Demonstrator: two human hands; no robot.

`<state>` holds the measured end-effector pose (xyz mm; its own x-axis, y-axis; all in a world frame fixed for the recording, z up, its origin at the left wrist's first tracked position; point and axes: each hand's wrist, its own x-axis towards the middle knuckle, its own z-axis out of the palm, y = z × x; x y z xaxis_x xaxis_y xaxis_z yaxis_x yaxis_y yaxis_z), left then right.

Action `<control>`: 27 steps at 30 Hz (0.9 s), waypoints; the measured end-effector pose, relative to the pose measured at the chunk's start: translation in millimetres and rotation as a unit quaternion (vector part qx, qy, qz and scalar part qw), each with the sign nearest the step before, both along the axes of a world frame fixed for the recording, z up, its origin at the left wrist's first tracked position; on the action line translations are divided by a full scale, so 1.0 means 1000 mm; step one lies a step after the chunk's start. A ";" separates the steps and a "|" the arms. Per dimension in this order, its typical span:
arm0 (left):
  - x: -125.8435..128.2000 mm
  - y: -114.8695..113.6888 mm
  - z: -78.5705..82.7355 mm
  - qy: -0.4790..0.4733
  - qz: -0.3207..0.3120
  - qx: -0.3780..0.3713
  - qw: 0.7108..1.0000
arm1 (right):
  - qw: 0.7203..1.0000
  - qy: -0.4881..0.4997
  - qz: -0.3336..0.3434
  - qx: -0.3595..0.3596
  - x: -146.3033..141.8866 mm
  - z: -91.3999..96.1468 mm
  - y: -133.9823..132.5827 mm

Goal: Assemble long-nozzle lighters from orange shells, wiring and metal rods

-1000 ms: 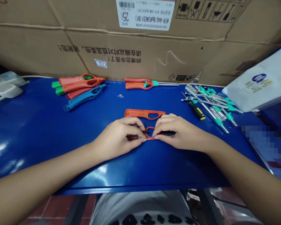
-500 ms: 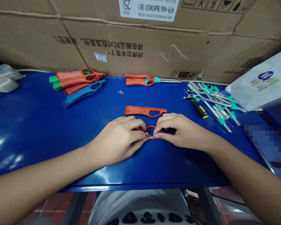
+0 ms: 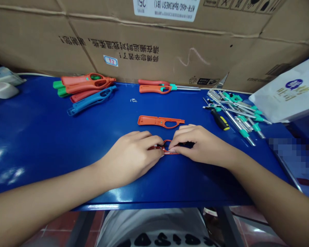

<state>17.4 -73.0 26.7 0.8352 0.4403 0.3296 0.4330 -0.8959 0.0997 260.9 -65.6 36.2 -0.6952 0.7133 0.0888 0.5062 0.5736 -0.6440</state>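
Both hands meet at the middle of the blue bench (image 3: 41,144), close to its front edge.

Left hand (image 3: 132,156): fingers curled in, thumb and forefinger tips pinched on the left end of a small orange shell (image 3: 170,153). Right hand (image 3: 199,144): curled the same way, fingertips closed on the shell's right end. Something dark sits under those fingers, too hidden to identify.

The orange shell lies low on the bench between the two hands; only its trigger loop shows, the rest is covered.

Just beyond the hands, apart from them, lies a second orange half-casing (image 3: 159,121), flat, its long axis left to right.

Far left, near the back: a heap of handle casings (image 3: 84,90) — orange, red and one blue, with green ends. Back centre: an assembled lighter (image 3: 167,88) with a teal collar and metal nozzle. Right of the hands: a loose pile of metal tubes (image 3: 237,109) with teal fittings, and a black-and-yellow screwdriver (image 3: 220,120) at the pile's near edge. A white bag (image 3: 290,92) lies at far right.

Cardboard boxes (image 3: 154,51) stand along the back of the bench.
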 end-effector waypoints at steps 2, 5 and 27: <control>0.000 0.000 0.000 -0.004 -0.001 0.001 1.000 | 1.000 0.003 0.001 -0.005 0.000 0.000 0.000; 0.000 0.000 0.000 -0.011 0.000 0.000 1.000 | 1.000 0.011 -0.001 -0.017 0.001 0.001 0.001; 0.002 0.003 -0.008 -0.128 0.020 -0.166 0.978 | 1.000 -0.023 0.008 0.007 0.004 0.004 0.000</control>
